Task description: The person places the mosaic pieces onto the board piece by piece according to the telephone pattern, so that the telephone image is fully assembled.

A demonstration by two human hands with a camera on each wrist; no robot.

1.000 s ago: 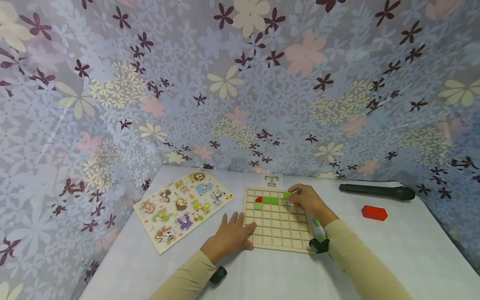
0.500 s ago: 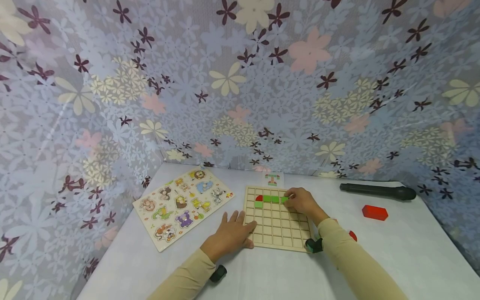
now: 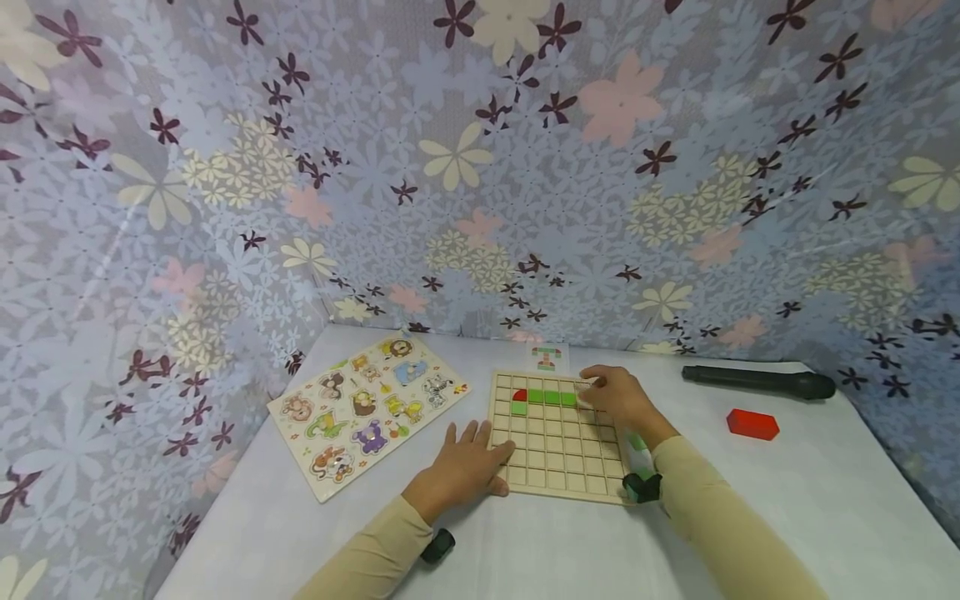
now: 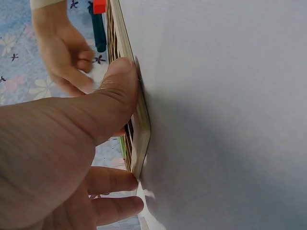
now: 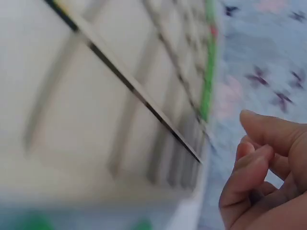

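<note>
A wooden grid board point(image 3: 555, 457) lies on the white table. In its upper rows sit a red rounded tile point(image 3: 521, 395), a light green tile point(image 3: 519, 408) below it, and a row of green square tiles point(image 3: 552, 398) to the right. My left hand point(image 3: 461, 465) rests on the board's left edge with fingers spread, the thumb point(image 4: 117, 88) along the wooden rim in the left wrist view. My right hand point(image 3: 618, 398) hovers over the board's upper right, just past the last green tile. Its fingers are loosely bent, and nothing shows between them in the right wrist view.
A small pattern card point(image 3: 546, 358) lies behind the board. To the left is an animal puzzle board point(image 3: 348, 433). At the right are a black microphone point(image 3: 757, 382) and a red block point(image 3: 752, 424). Green pieces point(image 3: 637, 442) show partly beneath my right forearm.
My right hand brought a green tile down into the row's right end, let go of it, and has drawn back to the right. The left hand has stayed in place.
</note>
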